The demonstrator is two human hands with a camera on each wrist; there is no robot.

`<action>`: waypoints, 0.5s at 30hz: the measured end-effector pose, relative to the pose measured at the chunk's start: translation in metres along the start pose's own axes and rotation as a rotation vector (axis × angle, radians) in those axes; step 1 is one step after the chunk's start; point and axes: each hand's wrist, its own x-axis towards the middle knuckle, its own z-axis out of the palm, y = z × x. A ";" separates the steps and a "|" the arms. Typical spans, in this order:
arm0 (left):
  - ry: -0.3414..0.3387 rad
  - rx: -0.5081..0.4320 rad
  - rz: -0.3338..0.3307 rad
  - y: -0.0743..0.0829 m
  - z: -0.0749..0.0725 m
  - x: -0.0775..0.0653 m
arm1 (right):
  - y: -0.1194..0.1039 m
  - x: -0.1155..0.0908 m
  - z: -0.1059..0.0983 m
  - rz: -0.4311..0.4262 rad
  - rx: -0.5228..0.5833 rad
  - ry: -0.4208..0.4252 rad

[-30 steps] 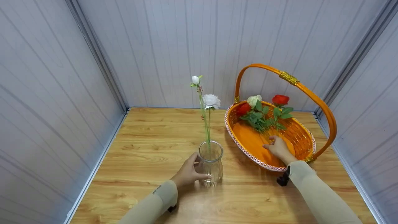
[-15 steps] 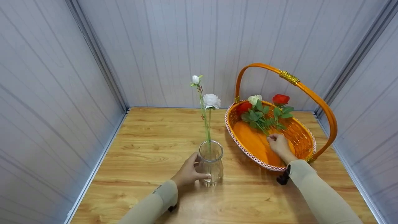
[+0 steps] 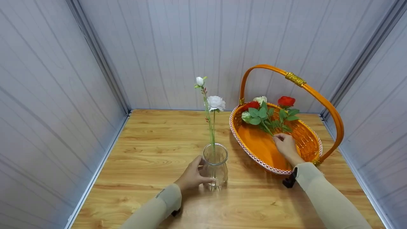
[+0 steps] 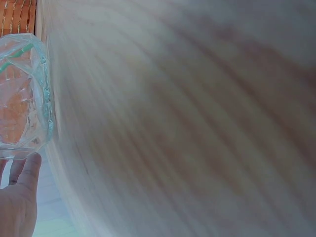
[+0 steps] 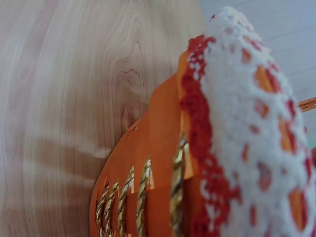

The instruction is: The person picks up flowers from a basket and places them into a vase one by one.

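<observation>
In the head view my left hand (image 3: pixel 191 175) holds a clear glass vase (image 3: pixel 222 173) from its left side, thumb in front and fingers behind. The left wrist view shows the fingers (image 4: pixel 30 170) against the glass. Two stems rise from the vase: one with a white bud (image 3: pixel 200 81), one with a full white flower (image 3: pixel 216 103). Over the orange basket (image 3: pixel 259 160), my right hand (image 3: pixel 287 148) pinches the green stem of a pale rose (image 3: pixel 246 117), whose head leans toward the basket's left wall. My right hand is hidden by the basket rim in the right wrist view.
Behind the held stem, a red rose (image 3: pixel 252 105), a white rose (image 3: pixel 260 100) and another red rose (image 3: pixel 286 101) lie at the basket's back rim. The tall orange handle (image 3: pixel 327 101) arches over the basket. Panelled walls (image 3: pixel 165 57) enclose the wooden table (image 3: pixel 152 143).
My right hand has closed its fingertips on a stem and drawn it slightly, so the pale rose's head now shows at the basket's left side. My left hand and the vase stay put.
</observation>
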 end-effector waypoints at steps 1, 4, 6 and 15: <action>0.000 0.002 0.001 0.000 0.000 0.000 | 0.000 0.000 0.000 -0.004 0.008 0.006; 0.000 0.003 -0.002 0.000 0.000 0.001 | -0.001 0.000 0.000 -0.019 0.030 0.014; 0.001 0.000 -0.003 0.000 0.000 0.001 | -0.002 0.000 0.000 -0.034 0.042 0.027; 0.001 -0.024 -0.009 0.002 0.000 0.000 | -0.012 -0.005 -0.001 -0.082 0.177 0.059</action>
